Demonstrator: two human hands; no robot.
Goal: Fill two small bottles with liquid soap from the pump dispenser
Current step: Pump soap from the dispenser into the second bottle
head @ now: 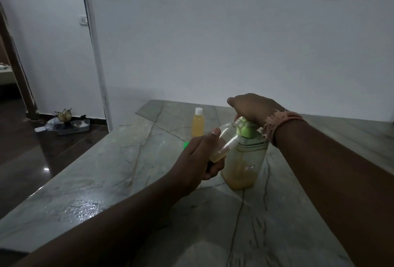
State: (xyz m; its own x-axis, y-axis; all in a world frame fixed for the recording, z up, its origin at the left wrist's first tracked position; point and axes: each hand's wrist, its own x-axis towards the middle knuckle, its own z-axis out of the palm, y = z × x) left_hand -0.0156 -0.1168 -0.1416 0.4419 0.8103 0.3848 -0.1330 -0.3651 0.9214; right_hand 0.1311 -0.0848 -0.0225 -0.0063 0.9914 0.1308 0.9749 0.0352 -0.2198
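Observation:
A clear pump dispenser (245, 160) with a green collar stands on the marble table (128, 170), part full of yellow soap. My right hand (251, 106) presses down on its pump head, which the hand hides. My left hand (202, 155) grips a small clear bottle (228, 138), tilted, its open neck up against the pump spout; a little yellow liquid lies in its bottom. A second small bottle (198, 125), full of yellow soap and closed with a white cap, stands upright behind, apart from both hands.
A small green thing (186, 145), perhaps a cap, peeks out behind my left hand. The table meets a white wall at the back. To the left the table edge drops to a dark floor with a grey tray (72, 127) of clutter.

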